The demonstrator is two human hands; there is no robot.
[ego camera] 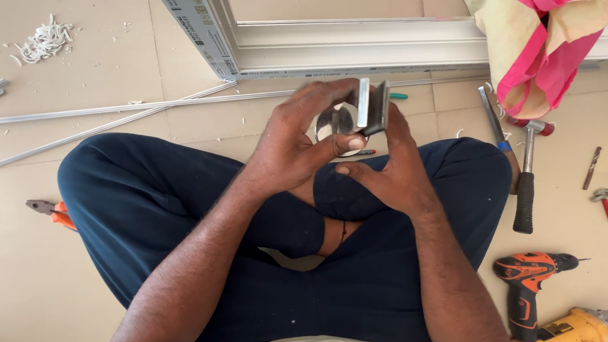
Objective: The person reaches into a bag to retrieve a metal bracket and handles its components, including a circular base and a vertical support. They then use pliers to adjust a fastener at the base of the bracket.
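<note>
Sitting cross-legged on the floor [74, 270], the person raises both forearms over the lap, wrists bent inward. Left hand [291, 146] curls around a small metal bracket [369, 107], thumb pressed across its lower edge, grip clamped on it. Right hand [393, 168] backs the same piece from the far side, fingers closed against it. Bracket sits between the palms, above the knees. Hammer [526, 177] and orange drill [528, 283] lie to the right.
</note>
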